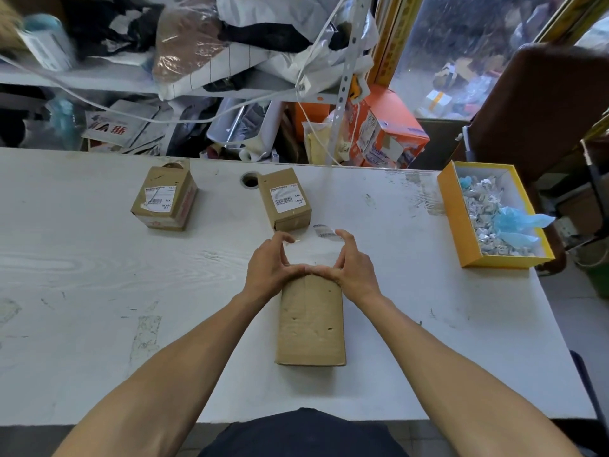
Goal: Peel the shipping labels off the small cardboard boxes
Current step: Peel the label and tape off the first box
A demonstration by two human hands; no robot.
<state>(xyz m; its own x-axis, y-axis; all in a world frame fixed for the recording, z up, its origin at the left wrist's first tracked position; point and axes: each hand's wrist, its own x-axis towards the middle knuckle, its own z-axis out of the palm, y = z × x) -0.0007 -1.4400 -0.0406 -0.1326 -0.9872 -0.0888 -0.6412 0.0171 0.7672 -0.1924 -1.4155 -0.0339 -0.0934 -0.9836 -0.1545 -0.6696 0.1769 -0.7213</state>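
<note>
Both hands, left (270, 268) and right (351, 270), pinch a label (313, 250) above the near box (311, 321); two labelled boxes (286, 199) stand far

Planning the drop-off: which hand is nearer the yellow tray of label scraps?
Right. The right hand grips the near box at its far end, on the side toward the yellow tray; the left hand sits beyond it, farther away.

1. a long brown box (310, 324) is lying flat near the table's front edge, its top side bare, with small dents.
2. a small brown box (164, 199) is sitting far back on the left, wearing a white label (160, 196).
3. another small box (285, 200) is sitting at the back middle, wearing a white barcode label (287, 197).
4. a see-through label piece (324, 231) is showing just past the long box.
</note>
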